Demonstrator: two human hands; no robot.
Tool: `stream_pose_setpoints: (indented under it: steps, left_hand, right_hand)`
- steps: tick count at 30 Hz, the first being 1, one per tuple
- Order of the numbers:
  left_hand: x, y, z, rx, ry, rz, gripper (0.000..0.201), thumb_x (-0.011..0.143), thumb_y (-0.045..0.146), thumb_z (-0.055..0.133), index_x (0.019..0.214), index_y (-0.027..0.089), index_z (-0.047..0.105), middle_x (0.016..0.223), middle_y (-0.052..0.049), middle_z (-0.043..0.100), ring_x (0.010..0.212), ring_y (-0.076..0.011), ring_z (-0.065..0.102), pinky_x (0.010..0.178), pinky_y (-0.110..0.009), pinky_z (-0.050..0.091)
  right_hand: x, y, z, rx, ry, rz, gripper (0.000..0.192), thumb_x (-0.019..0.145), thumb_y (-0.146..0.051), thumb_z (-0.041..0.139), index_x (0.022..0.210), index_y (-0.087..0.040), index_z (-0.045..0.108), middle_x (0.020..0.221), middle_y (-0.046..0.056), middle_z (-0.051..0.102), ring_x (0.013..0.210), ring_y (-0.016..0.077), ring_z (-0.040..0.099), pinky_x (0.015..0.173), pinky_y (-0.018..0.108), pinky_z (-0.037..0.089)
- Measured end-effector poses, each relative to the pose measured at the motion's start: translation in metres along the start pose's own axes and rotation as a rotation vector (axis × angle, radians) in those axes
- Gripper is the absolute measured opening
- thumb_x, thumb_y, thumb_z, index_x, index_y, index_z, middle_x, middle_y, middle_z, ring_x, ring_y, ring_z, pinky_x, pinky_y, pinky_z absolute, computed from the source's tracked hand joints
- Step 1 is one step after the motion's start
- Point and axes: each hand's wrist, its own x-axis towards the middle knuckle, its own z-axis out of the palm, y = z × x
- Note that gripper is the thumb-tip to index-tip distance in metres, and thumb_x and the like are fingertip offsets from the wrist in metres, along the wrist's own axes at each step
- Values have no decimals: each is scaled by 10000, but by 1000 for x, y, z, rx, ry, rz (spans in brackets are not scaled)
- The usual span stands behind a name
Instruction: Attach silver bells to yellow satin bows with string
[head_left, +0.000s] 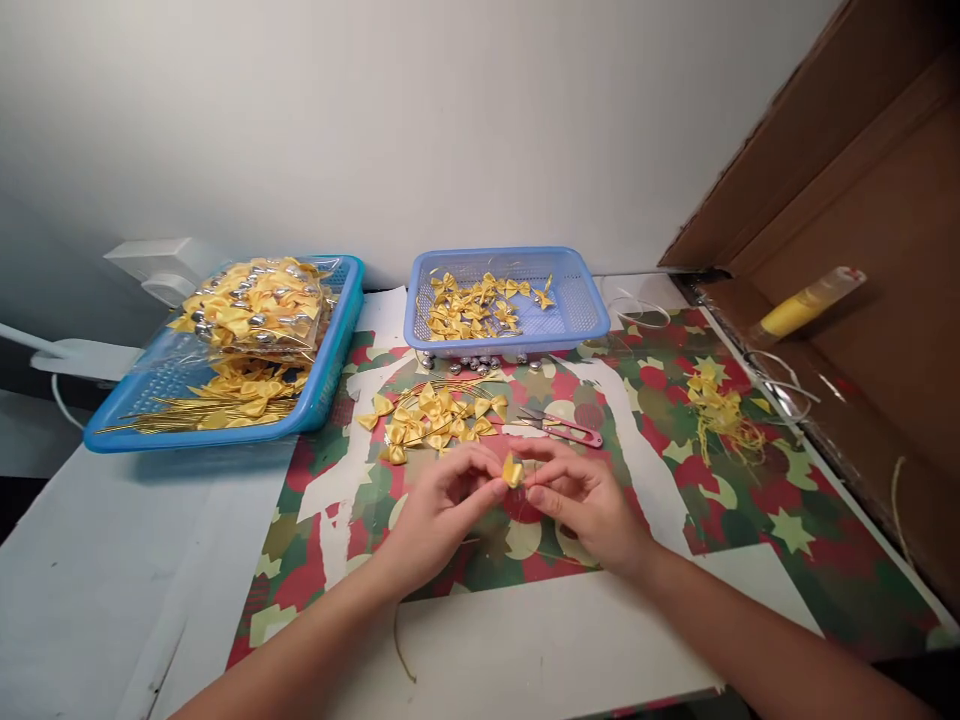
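Observation:
In front of me a small yellow ribbon bow [513, 472] is pinched between the fingertips of my left hand [450, 500]. The fingers of my right hand [581, 500] close in a pinch at the bow's right side, with a thin wire or cord seeming to run there; fine detail is too small to tell. Just beyond my hands lies a pile of yellow bows [431, 420] with gold stems. Beside it are small scissors with pink handles [574, 432]. Several silver bells [480, 366] sit behind the pile, along the basket's front.
A periwinkle basket [510, 345] holds bows with silver bells. At left, a blue basket [202, 440] carries loose bows and a bulging clear bag [255, 305]. Yellow scraps [724, 415] lie on the right. A cardboard wall [847, 250] with a yellow tube [810, 302] borders that side.

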Motion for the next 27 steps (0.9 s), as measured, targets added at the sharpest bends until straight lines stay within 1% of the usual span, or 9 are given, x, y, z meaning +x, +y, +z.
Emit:
stream_pose_setpoints:
  steps: [3,6,9,12,15,18,22,25,27]
  left_hand:
    - [-3,-1,6,-300,-109,-221,253,832,420,645,828,170,606,775,-20,592,678,-121,544,606,-237,441]
    - [-3,-5,9,-430,-107,-270,278,811,420,679,930,183,599,780,-12,621,667,-106,560,622,-228,461]
    - [-4,-6,11,-442,-74,-207,338,783,393,718,1021,213,559,821,-17,662,738,-132,609,662,-239,486]
    - [-5,-5,12,-357,-27,-150,342,784,333,727,1048,221,540,840,-21,679,803,-152,636,676,-237,490]
    - [-6,-5,13,-369,7,-171,307,806,302,709,1025,235,506,780,8,674,768,-145,654,670,-237,492]
    - [-5,-6,12,-472,39,-193,329,783,292,733,971,252,466,734,40,671,779,-160,683,718,-268,508]
    - [-3,-9,10,-455,57,-175,370,750,295,758,1068,264,571,782,12,688,824,-185,677,767,-310,515]
    - [-2,-12,7,-314,101,-40,117,751,312,749,800,215,708,872,-42,650,818,-169,619,710,-274,501]
    - [-3,-13,5,-192,178,82,96,753,300,745,702,220,734,847,-40,592,758,-139,564,635,-239,468]
  right_hand:
    - [2,1,4,62,-40,52,95,711,-347,786,725,-257,757,1096,50,710,1015,196,656,891,362,533]
    - [3,2,5,35,57,59,123,691,-364,794,722,-250,763,893,44,736,821,167,672,767,316,560]
    - [2,2,7,-12,149,51,113,690,-354,789,715,-246,764,801,31,730,743,154,655,677,281,556]
    - [0,3,9,-44,155,72,117,715,-351,768,733,-234,769,773,30,732,710,149,645,649,274,546]
    - [-2,4,10,-47,158,108,188,731,-401,748,766,-218,765,749,34,725,659,147,634,608,277,537]
    - [-2,1,7,-106,229,99,234,739,-438,734,795,-211,749,804,50,736,716,176,668,642,299,555]
    - [-4,-4,0,-205,216,79,235,763,-436,713,796,-204,733,717,43,720,661,179,673,609,302,557]
    - [-7,-4,-2,-202,164,74,205,762,-407,718,803,-207,734,709,36,718,647,173,675,622,303,563]
    - [-8,-3,-2,-196,154,75,188,762,-389,721,808,-207,738,709,36,720,665,172,680,644,302,567]
